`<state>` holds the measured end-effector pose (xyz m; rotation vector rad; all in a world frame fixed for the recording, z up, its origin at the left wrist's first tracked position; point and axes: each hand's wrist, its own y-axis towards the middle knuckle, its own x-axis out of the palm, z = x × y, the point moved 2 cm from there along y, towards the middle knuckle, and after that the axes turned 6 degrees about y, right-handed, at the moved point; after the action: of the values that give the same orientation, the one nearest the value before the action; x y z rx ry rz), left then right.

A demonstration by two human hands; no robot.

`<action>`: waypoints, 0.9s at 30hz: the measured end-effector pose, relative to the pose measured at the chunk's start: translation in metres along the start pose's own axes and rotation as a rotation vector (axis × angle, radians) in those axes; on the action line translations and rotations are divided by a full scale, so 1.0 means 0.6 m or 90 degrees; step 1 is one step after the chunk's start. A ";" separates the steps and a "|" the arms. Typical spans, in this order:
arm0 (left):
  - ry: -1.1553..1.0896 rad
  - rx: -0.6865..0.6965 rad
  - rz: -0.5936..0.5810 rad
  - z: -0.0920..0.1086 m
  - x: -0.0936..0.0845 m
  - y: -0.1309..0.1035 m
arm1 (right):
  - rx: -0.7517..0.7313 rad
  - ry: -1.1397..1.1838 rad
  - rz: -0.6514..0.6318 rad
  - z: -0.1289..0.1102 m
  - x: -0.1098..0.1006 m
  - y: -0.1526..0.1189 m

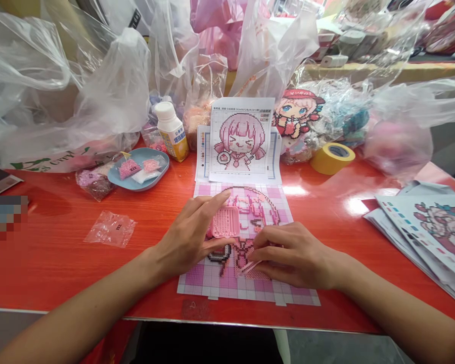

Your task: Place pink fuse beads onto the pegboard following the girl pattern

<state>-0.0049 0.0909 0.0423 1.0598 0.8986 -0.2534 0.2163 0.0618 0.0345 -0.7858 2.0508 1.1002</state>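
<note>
My left hand (191, 235) grips a small pink bead tray (226, 222) by its edges, thumb below and fingers above. Rows of ridges run across the tray, which is over the left part of a pink-and-white checked pegboard (197, 280). My right hand (296, 255) is closed around pale tweezers (249, 268), whose tips point down-left, low over the board. Whether a bead is between the tips is too small to tell. Brown, pink and orange fuse beads (267, 202) form part of a figure on the board. Both hands hide some of it.
Behind the board leans a printed pattern sheet (242, 174). To the left are a blue plate (161, 174) of bead packets, a white bottle (170, 131) and a clear packet (111, 228). Yellow tape (326, 159) and paper sheets (420, 237) lie right. Plastic bags (114, 86) line the back.
</note>
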 end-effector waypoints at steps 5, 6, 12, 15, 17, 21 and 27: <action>-0.004 -0.004 -0.003 0.000 0.001 -0.001 | -0.003 -0.007 -0.004 0.001 0.000 0.000; -0.004 -0.005 -0.003 0.000 0.001 -0.001 | -0.004 -0.006 -0.005 0.001 0.000 0.001; -0.001 -0.002 0.000 0.000 0.002 0.000 | -0.006 -0.003 -0.005 0.000 -0.001 0.002; 0.003 0.000 0.001 0.000 0.002 0.001 | -0.004 -0.002 -0.001 -0.001 -0.001 0.002; 0.003 0.002 0.003 0.000 0.001 0.001 | -0.005 -0.003 0.007 -0.001 -0.002 0.003; 0.003 0.004 0.002 0.001 0.001 0.002 | -0.006 -0.008 0.012 -0.001 -0.003 0.003; 0.001 0.009 0.003 0.001 0.001 0.001 | -0.008 -0.048 0.053 0.002 -0.005 0.001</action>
<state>-0.0038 0.0908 0.0425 1.0746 0.8970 -0.2547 0.2182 0.0635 0.0368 -0.6613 2.0303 1.1719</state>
